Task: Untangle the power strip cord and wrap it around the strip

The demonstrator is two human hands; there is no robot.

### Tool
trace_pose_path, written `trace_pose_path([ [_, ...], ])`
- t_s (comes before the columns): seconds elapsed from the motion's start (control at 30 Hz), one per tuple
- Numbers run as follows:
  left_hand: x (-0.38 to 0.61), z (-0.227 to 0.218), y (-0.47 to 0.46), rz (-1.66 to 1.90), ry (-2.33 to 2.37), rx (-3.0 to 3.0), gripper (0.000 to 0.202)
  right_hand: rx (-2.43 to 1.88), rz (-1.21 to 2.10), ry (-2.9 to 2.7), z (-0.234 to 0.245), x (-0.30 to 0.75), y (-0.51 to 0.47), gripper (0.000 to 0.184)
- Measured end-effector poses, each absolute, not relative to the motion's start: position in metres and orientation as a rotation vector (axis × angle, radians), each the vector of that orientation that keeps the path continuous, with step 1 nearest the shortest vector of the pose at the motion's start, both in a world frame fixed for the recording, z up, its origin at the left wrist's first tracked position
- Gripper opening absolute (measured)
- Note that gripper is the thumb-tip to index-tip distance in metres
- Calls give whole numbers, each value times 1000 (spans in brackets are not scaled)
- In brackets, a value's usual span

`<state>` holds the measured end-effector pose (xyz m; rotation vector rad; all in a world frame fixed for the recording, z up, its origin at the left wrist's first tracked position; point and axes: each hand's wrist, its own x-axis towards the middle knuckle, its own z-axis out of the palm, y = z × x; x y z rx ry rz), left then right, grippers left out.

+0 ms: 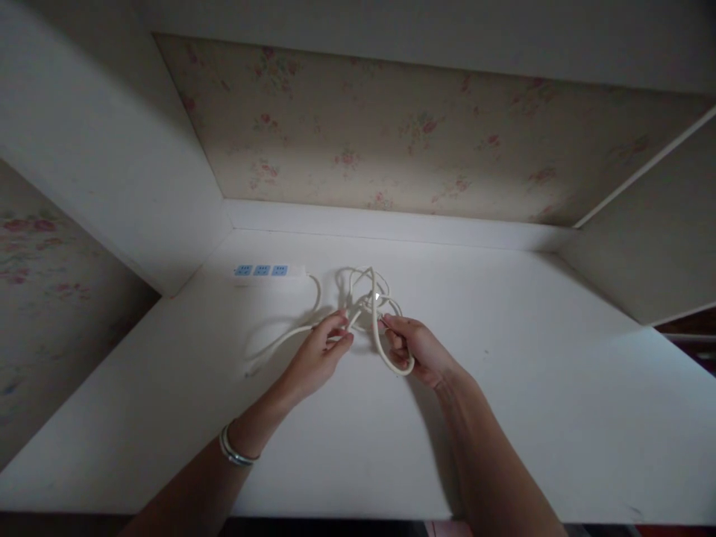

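Note:
A white power strip (pixel 268 273) with several blue sockets lies on the left part of the white surface. Its pale power cord (pixel 376 328) runs from the strip's right end into a loose tangle of loops at the middle. My left hand (pixel 321 350) is at the left of the tangle, fingers curled and the cord passing through them. On the other side, my right hand (pixel 417 347) is closed on the cord, with one loop hanging in front of its fingers. A small white piece (pixel 377 297), perhaps the plug, shows among the loops; its shape is unclear.
The white tabletop (pixel 537 418) is bounded by a low back ledge (pixel 391 225), a white panel (pixel 112 149) on the left and another panel (pixel 654 224) on the right. Floral wallpaper (pixel 358 134) covers the wall behind. An overhang (pixel 425 37) crosses the top.

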<state>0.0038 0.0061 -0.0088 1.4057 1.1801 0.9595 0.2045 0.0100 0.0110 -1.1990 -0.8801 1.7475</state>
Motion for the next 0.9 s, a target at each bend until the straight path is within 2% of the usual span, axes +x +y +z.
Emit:
trace_pose_path([
  [0.1, 7, -3, 6, 1037, 1120, 1217, 26, -1196, 1786, -932, 13, 201, 8, 37],
  [0.3, 2, -5, 11, 1223, 1161, 1046, 36, -1053, 1936, -1021, 23, 202, -1, 37],
  [0.53, -7, -9, 16, 1138, 1412, 1341, 41, -879, 2066, -1211, 20, 204, -10, 37],
  [0.67, -5, -8, 12, 1097, 1419, 1540, 44, -777, 2159, -1351, 17, 205, -11, 37],
  [0.9, -3, -13, 7, 1112, 1328, 1798, 37, -748, 2154, -1398, 14, 204, -10, 37],
])
